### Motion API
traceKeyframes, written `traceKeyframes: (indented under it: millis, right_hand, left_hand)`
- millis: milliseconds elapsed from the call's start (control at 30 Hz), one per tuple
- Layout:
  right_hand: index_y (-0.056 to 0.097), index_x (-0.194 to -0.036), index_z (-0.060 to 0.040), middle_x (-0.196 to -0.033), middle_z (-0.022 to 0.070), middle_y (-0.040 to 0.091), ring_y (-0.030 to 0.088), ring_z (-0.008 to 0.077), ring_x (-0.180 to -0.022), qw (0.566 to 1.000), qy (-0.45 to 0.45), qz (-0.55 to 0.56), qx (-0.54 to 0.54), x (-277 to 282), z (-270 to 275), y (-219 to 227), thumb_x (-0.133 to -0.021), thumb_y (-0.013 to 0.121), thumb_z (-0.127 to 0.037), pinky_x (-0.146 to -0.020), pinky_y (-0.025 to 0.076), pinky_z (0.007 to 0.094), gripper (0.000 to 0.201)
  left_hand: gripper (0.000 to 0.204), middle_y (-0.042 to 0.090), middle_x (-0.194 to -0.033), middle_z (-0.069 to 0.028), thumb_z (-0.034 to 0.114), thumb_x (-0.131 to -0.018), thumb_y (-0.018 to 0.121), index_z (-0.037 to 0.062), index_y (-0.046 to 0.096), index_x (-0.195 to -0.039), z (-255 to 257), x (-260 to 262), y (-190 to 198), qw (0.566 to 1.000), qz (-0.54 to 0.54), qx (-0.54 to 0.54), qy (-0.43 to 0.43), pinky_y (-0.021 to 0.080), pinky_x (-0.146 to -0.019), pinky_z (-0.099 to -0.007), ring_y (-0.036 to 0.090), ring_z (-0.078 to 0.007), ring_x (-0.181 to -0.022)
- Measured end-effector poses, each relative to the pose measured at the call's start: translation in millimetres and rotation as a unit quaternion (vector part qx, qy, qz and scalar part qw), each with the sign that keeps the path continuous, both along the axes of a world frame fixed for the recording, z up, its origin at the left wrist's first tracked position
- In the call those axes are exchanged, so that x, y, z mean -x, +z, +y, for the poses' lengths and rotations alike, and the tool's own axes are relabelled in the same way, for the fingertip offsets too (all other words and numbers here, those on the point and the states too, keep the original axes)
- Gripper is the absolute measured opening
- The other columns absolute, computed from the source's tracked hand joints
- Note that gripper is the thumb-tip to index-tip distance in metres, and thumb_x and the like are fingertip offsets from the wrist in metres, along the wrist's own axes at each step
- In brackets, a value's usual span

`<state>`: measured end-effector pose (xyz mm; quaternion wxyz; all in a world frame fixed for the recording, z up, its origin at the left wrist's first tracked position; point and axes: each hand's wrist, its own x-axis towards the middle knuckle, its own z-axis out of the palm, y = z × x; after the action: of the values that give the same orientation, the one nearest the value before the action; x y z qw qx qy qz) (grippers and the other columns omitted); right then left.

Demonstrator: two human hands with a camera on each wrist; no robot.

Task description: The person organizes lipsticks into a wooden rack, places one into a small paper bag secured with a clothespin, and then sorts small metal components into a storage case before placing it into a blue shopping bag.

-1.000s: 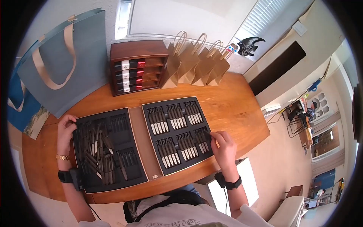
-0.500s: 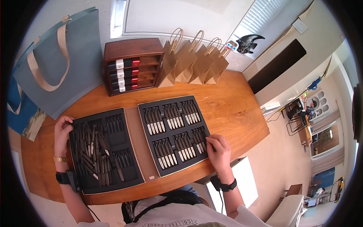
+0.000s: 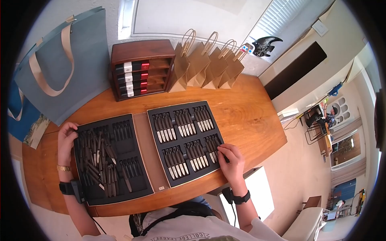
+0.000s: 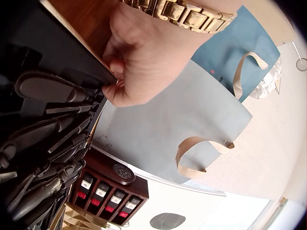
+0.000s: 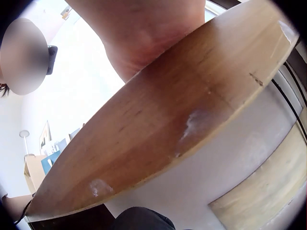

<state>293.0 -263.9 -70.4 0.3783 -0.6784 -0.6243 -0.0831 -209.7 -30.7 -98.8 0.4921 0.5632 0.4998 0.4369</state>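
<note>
A book-like case lies unfolded on the wooden table, joined by a brown spine (image 3: 150, 150). Its left black tray (image 3: 138, 182) carries a loose pile of dark-handled knives (image 3: 98, 156). In the right tray (image 3: 181, 143), knives (image 3: 163, 127) stand in neat slotted groups, pale blades toward the person. My left hand (image 3: 67, 138) pinches the left tray's outer far edge, thumb and finger right at the rim in the left wrist view. My right hand (image 3: 232, 162) is at the lower right group, fingertips pinching the lower end of the outermost knife (image 3: 218, 141); the fingers partly hide it.
Behind the case stand a wooden rack (image 3: 142, 46) with small boxes and several brown paper bags (image 3: 197, 64). A large grey-blue gift bag (image 3: 76, 80) and a blue bag (image 3: 28, 116) are at the left. The table's right edge (image 3: 277, 154) lies beyond the right hand.
My right hand has moved down and slightly left along the right tray's edge, and the dark knife at its fingertips now lies beside the lower right group. The left hand keeps its hold.
</note>
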Motion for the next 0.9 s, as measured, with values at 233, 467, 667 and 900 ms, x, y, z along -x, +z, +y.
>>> traceKeyframes:
  millis: [233, 467, 667, 900]
  right_hand:
    - [0.071, -0.097, -0.0011, -0.099, 0.0126, 0.069, 0.067, 0.0313, -0.090, 0.999, 0.028, -0.011, 0.039, -1, -2, 4, -0.080, 0.069, 0.005, -0.078, 0.055, 0.0382, 0.018]
    - [0.070, -0.102, -0.0018, -0.099, 0.0140, 0.069, 0.066, 0.0332, -0.090, 0.996, 0.010, 0.051, 0.077, 3, -1, 17, -0.080, 0.067, 0.005, -0.079, 0.054, 0.0393, 0.023]
    - [0.070, -0.102, -0.0025, -0.097, 0.0112, 0.071, 0.063, 0.0303, -0.092, 0.995, 0.018, -0.004, 0.095, -4, -1, 22, -0.081, 0.065, 0.008, -0.082, 0.052, 0.0381, 0.025]
    - [0.071, -0.107, -0.0050, -0.101, 0.0098, 0.071, 0.060, 0.0291, -0.100, 0.990, 0.039, 0.036, 0.132, -17, -4, 21, -0.079, 0.067, 0.007, -0.087, 0.051, 0.0377, 0.031]
  left_hand:
    - [0.018, 0.055, -0.102, 0.0020, -0.005, -0.078, 0.051, 0.0072, 0.056, -0.090, 3, 5, -5, 1.000, 0.014, 0.008, -0.003, 0.039, -0.079, -0.0200, 0.051, -0.0060, -0.088]
    - [0.019, 0.055, -0.102, 0.0016, -0.005, -0.077, 0.051, 0.0071, 0.055, -0.090, 2, 3, -2, 1.000, 0.006, 0.015, 0.002, 0.039, -0.081, -0.0203, 0.051, -0.0064, -0.089]
    - [0.019, 0.055, -0.103, 0.0004, -0.006, -0.077, 0.051, 0.0064, 0.055, -0.091, 2, 3, -4, 1.000, 0.009, 0.000, 0.003, 0.039, -0.085, -0.0212, 0.052, -0.0076, -0.093]
    - [0.019, 0.056, -0.103, 0.0011, -0.005, -0.077, 0.051, 0.0069, 0.055, -0.091, 0, 1, 0, 1.000, 0.002, 0.020, 0.006, 0.039, -0.083, -0.0210, 0.052, -0.0073, -0.093]
